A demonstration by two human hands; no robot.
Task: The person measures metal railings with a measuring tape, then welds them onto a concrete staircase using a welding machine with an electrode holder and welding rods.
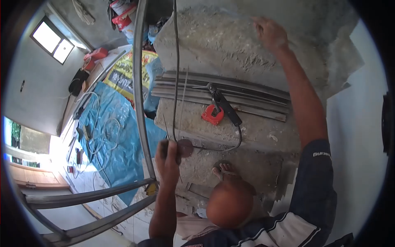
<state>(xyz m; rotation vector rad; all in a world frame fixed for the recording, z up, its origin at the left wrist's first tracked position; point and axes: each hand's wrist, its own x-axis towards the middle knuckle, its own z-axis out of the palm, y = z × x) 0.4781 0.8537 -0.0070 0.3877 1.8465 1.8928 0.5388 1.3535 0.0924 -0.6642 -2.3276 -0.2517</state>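
My left hand (168, 158) is closed, fingers curled round a thin rod (165, 123) that sticks out above and below the fist. Right beside those fingers shows a reddish-brown disc (186, 148). My right hand (271, 35) is raised at the upper right, arm stretched out and fingers curled together; I cannot tell what is in them. Between the hands, a welding electrode holder (224, 105) with a black cable lies across long metal bars (255, 92) on the concrete step. A red tape measure (212, 115) rests against it.
A metal frame (140, 82) rises at my left, its lower rails (90, 193) running to the left edge. Blue plastic sheeting (119, 136) with loose cords covers the floor beyond. Rough concrete steps (214, 45) climb ahead; a hanging cable (177, 49) crosses the view.
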